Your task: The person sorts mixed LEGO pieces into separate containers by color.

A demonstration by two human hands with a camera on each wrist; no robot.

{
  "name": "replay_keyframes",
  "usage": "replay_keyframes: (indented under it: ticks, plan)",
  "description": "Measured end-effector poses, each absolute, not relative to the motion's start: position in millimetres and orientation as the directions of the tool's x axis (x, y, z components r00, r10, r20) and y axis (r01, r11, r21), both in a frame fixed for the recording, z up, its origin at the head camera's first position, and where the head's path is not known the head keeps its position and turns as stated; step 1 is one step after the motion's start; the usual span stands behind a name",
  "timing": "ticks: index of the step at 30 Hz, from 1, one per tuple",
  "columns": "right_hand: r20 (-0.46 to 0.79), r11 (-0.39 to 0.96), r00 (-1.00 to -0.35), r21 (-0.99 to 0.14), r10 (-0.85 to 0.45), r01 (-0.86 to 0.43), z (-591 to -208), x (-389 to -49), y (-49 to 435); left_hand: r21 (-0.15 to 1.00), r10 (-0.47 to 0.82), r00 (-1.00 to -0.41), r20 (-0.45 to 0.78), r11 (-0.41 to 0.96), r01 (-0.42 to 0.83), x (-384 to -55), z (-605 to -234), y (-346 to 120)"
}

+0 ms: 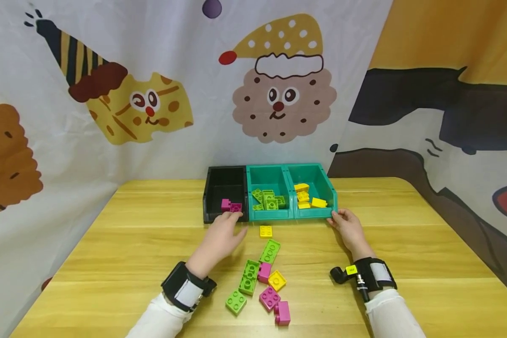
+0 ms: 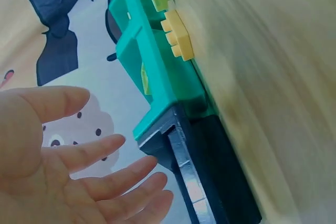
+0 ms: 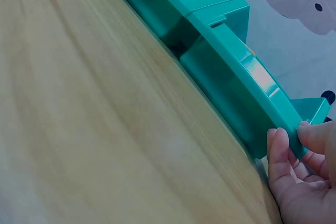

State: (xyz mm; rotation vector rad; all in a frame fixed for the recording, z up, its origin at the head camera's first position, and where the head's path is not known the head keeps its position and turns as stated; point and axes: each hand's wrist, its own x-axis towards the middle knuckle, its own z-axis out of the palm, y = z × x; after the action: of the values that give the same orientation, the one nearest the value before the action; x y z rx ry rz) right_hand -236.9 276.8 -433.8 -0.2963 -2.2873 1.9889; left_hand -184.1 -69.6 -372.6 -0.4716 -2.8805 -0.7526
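My left hand (image 1: 222, 237) is at the front of the black bin (image 1: 226, 180), fingers spread and nothing in its grasp. Two magenta bricks (image 1: 226, 204) lie inside that bin. In the right wrist view, my right hand (image 3: 307, 174) pinches the front corner of the right teal bin (image 3: 231, 93) between thumb and fingers. That bin contains several yellow bricks (image 1: 303, 195). Between the two stands the middle teal bin (image 1: 271, 214), with several green bricks (image 1: 272, 199) in it.
Loose bricks lie on the wooden table (image 1: 143, 244) between my arms: a yellow brick (image 1: 266, 231) just before the bins, then a long green brick (image 1: 270, 251), a magenta brick (image 1: 282, 313) and several others. A printed cloth (image 1: 194, 155) hangs behind the bins.
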Motion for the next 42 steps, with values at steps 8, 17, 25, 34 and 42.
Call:
replay_keyframes:
  ticks: [8, 17, 25, 34, 42]
  plan:
    - [-0.042, 0.119, -0.978, -0.991, 0.205, 0.067, -434, -238, 275, 0.437, 0.306, -0.941, 0.146, 0.833, 0.339, -164, -371, -75]
    - [-0.05, 0.103, -0.975, -0.992, 0.215, 0.074, -435, -238, 276, 0.436, 0.368, -0.928, 0.063, 0.826, 0.357, -138, -367, -76]
    - [-0.054, 0.091, -0.974, -0.993, 0.219, 0.076, -436, -238, 278, 0.347, 0.424, -0.899, -0.11, 0.864, 0.365, -118, -371, -77]
    - [-0.062, 0.098, -0.974, -0.991, 0.22, 0.086, -435, -238, 277, 0.301, 0.466, -0.86, -0.209, 0.867, 0.397, -107, -378, -78]
    - [-0.068, 0.101, -0.976, -0.991, 0.207, 0.09, -434, -237, 277, 0.338, 0.473, -0.85, -0.231, 0.858, 0.386, -103, -381, -74]
